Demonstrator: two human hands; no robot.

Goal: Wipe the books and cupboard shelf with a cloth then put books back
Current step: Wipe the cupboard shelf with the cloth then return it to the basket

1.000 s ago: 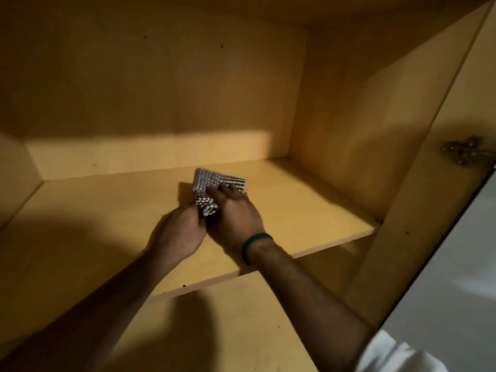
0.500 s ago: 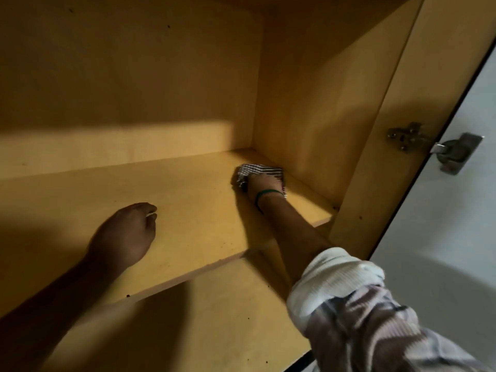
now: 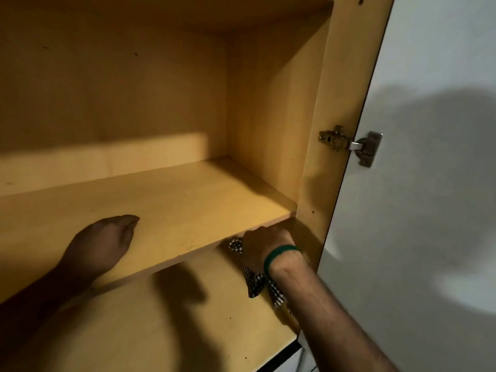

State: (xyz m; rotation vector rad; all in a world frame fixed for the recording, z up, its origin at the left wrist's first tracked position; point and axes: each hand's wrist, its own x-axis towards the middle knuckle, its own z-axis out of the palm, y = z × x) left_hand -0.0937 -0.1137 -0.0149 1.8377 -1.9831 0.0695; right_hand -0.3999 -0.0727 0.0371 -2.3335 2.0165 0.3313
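My right hand (image 3: 264,244) is closed around the checked cloth (image 3: 253,280) at the shelf (image 3: 166,200) front edge to wipe its lip, while my left hand (image 3: 103,244) rests loosely curled and empty on top for support; no books in view.

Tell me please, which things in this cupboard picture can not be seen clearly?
- Books: none in the head view; where they are cannot be told.
- Cloth: mostly covered by the right hand and wrist.
- Left hand: its fingers curl under in deep shadow on the shelf.
- Left part of the shelf: cut off by the picture edge.
- Lower shelf: its left part is lost in shadow.
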